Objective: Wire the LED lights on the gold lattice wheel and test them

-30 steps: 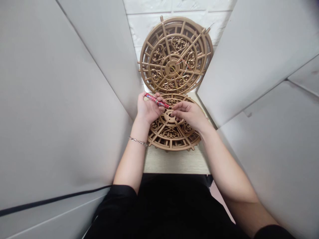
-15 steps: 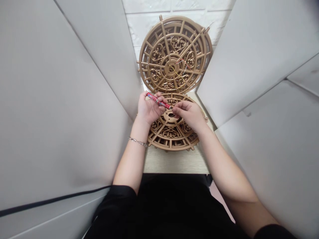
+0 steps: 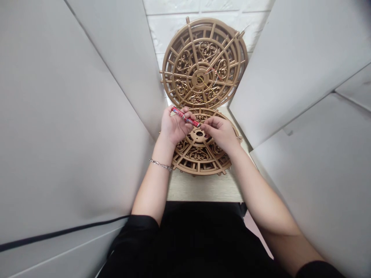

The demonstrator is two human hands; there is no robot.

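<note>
My left hand (image 3: 176,126), palm up with a silver chain bracelet at the wrist, has its fingers curled around slim red batteries (image 3: 185,116). They look like two lying end to end, slanting down to the right. At their lower right end my right hand (image 3: 219,132) pinches with thumb and forefinger against the tip of the battery. Under both hands lies a round gold openwork grille (image 3: 198,166) with scroll ornaments and a hub hole. Behind it, similar gold grilles (image 3: 209,34) lean upright, with thin yellow, red and white wires at the hub.
The grilles stand on a pale wooden surface (image 3: 203,189) against a white brick-patterned wall (image 3: 174,7). Close grey-white panels rise on the left (image 3: 72,127) and right (image 3: 290,69). A black cable (image 3: 63,232) runs along the lower left.
The batteries have rolled a little and shifted slightly right, their end now meeting my right fingertips. Both hands are otherwise almost in the same place.
</note>
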